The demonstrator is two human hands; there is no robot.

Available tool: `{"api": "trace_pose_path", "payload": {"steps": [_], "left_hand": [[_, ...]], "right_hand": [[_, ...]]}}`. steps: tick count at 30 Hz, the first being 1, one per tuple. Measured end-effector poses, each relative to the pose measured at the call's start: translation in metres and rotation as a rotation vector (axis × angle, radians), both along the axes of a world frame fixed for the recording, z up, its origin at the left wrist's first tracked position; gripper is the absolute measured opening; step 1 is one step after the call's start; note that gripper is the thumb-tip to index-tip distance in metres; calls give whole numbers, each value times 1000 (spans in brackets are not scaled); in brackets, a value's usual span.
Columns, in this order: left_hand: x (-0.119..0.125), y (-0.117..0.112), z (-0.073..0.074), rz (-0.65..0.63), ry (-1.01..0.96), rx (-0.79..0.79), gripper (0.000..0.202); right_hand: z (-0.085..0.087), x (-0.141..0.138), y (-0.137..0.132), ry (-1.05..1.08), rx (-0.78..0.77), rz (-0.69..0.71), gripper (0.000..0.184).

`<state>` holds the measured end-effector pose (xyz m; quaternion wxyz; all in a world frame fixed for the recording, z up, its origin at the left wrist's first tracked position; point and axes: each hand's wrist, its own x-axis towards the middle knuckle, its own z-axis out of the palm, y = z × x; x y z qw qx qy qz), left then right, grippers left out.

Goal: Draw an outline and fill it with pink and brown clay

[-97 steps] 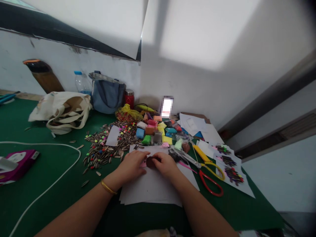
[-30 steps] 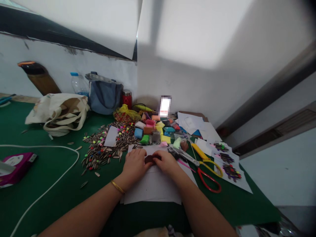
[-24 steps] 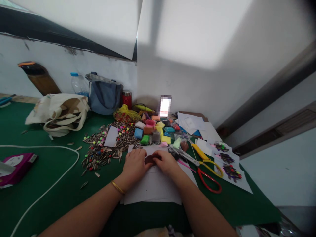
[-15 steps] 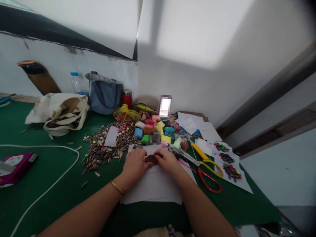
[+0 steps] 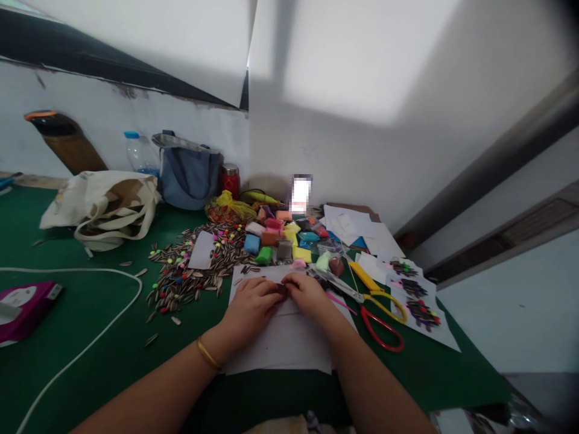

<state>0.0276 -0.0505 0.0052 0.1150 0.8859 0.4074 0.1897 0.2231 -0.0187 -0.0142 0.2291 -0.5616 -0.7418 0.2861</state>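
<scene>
A small dark brown piece of modelling clay [image 5: 282, 289] lies between my hands, over a stack of white paper [image 5: 283, 349]. My right hand [image 5: 307, 294] pinches its right side between thumb and fingers. From the left, the bent fingers of my left hand [image 5: 256, 301] press on the clay and cover much of it. Several striped sunflower seeds [image 5: 248, 269] rest at the paper's top edge. Close beyond the hands are bagged lumps of coloured clay, among them a pale green lump [image 5: 323, 261] and a brown bagged lump [image 5: 336, 266].
Scissors [image 5: 382, 330] with red and yellow handles lie right of the paper, beside a yellow cutter [image 5: 364, 277]. Seed-decorated sheets [image 5: 446, 331] are farther right. A heap of seeds and coloured beads [image 5: 181, 274] spreads left. Bags, bottles and a lit phone [image 5: 301, 194] line the wall.
My left hand's fingers have moved over the brown clay, hiding more of it. My right hand keeps its pinch. The whole view has shifted slightly.
</scene>
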Motion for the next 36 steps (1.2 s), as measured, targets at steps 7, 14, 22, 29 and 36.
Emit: {"api": "trace_pose_path", "payload": {"steps": [7, 14, 22, 29, 36], "left_hand": [[1, -1, -6, -27, 27, 19, 31], [1, 0, -7, -54, 24, 29, 31], [-1, 2, -14, -52, -17, 76, 31], [-2, 1, -12, -26, -37, 2, 40], [-5, 4, -19, 45, -42, -30, 58]], "right_hand": [[-1, 1, 0, -6, 0, 3, 27], [8, 4, -6, -45, 68, 4, 26], [10, 13, -36, -132, 228, -12, 26], [7, 13, -63, -201, 290, 131, 34], [6, 11, -63, -233, 296, 151, 26]]}}
